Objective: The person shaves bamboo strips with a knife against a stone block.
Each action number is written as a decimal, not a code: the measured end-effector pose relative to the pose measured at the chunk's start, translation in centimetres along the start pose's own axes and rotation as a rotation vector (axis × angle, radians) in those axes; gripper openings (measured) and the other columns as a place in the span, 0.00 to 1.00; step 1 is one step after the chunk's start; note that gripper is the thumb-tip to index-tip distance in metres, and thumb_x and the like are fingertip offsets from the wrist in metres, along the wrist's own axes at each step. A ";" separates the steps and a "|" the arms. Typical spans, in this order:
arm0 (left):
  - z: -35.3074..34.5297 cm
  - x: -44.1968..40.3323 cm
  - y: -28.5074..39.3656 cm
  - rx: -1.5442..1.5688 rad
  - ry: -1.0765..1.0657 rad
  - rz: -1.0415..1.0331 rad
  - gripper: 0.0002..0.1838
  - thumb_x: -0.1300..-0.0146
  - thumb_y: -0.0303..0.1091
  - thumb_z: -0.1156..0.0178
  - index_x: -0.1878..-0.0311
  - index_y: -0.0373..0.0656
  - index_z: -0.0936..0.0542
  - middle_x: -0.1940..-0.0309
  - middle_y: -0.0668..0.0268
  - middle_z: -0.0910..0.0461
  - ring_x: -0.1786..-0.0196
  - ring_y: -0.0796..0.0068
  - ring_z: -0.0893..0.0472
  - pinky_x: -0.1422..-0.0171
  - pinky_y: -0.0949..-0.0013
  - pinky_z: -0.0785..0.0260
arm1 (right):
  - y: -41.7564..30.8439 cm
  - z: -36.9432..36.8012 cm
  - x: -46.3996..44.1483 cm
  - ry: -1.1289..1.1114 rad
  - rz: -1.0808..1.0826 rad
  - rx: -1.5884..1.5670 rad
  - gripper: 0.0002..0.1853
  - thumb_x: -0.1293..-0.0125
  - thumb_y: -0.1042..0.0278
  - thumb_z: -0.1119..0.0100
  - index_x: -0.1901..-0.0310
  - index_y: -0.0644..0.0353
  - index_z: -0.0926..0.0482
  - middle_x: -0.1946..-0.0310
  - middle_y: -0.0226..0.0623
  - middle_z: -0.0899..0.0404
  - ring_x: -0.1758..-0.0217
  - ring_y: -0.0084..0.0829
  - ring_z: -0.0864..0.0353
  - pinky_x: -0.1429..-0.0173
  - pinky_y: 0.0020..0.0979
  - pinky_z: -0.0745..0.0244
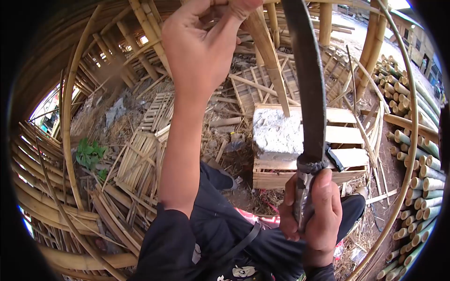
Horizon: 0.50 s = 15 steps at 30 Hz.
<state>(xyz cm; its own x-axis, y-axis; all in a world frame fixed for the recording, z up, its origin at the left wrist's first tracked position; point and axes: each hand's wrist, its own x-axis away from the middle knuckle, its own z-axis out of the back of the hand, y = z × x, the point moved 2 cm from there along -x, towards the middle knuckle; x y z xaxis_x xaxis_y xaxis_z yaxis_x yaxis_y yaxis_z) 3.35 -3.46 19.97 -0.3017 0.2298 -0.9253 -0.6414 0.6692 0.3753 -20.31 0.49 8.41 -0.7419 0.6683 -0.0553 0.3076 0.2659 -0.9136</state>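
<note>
My left hand (201,44) is raised at the top of the view, its fingers closed round the upper end of a split bamboo piece (267,49). That piece slants down to a tapered lower end, which overlaps a rough white block (277,131) in the view; whether they touch I cannot tell. In my right hand (316,206) is a machete (311,89), gripped by its wrapped handle with the dark blade pointing up. The blade stands to the right of the bamboo piece, apart from it. Beneath the white block is a slatted bamboo crate (274,180).
A small black object (335,159) lies on the crate. Stacked bamboo poles (422,187) line the right side. Slatted bamboo panels (138,159) and scraps cover the ground at left. A long bent bamboo strip (412,117) arcs along the right. Upright bamboo posts (370,51) stand behind.
</note>
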 end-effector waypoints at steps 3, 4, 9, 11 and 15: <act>-2.0 -2.9 0.5 0.012 0.040 -0.077 0.15 0.30 0.38 0.32 0.71 0.41 0.20 0.78 0.75 0.22 0.78 0.91 0.31 0.75 0.80 0.44 | -1.5 -0.3 0.1 -0.035 0.031 -0.012 0.30 0.17 0.42 0.64 0.63 0.63 0.26 0.85 0.32 0.29 0.86 0.19 0.32 0.82 0.22 0.40; -1.9 -3.7 0.4 0.057 -0.106 -0.093 0.11 0.34 0.34 0.28 0.68 0.39 0.17 0.76 0.74 0.19 0.77 0.92 0.29 0.74 0.81 0.43 | -1.7 -0.3 0.1 -0.061 0.041 -0.029 0.30 0.17 0.42 0.64 0.63 0.63 0.26 0.85 0.32 0.29 0.86 0.18 0.32 0.82 0.22 0.39; -3.9 -4.1 2.1 -0.080 -0.068 0.197 0.18 0.32 0.42 0.30 0.73 0.41 0.21 0.82 0.75 0.25 0.81 0.90 0.33 0.76 0.79 0.45 | -2.3 -0.8 -0.1 -0.062 0.066 -0.056 0.31 0.17 0.40 0.65 0.63 0.63 0.27 0.85 0.31 0.30 0.87 0.19 0.32 0.82 0.23 0.39; -3.8 -3.8 1.4 -0.071 -0.056 0.155 0.16 0.32 0.43 0.30 0.67 0.40 0.19 0.79 0.75 0.25 0.79 0.88 0.32 0.75 0.79 0.41 | -1.9 -0.4 -0.1 -0.052 0.050 -0.026 0.31 0.17 0.40 0.65 0.63 0.62 0.27 0.85 0.31 0.30 0.87 0.19 0.33 0.81 0.23 0.39; -3.1 -3.6 0.8 0.008 -0.036 0.101 0.16 0.34 0.43 0.27 0.57 0.38 0.12 0.76 0.78 0.24 0.78 0.90 0.33 0.76 0.81 0.42 | 0.2 1.2 -1.2 0.014 0.018 0.064 0.31 0.17 0.39 0.65 0.64 0.62 0.28 0.85 0.31 0.30 0.86 0.19 0.33 0.80 0.23 0.38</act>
<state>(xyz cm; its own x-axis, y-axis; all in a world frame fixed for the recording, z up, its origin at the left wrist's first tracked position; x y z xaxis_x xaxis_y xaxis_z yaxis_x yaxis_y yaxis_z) 1.71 -5.94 23.82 -0.3389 0.3209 -0.8844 -0.6034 0.6471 0.4660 -20.07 -1.09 7.84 -0.7281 0.6821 -0.0670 0.2821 0.2091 -0.9363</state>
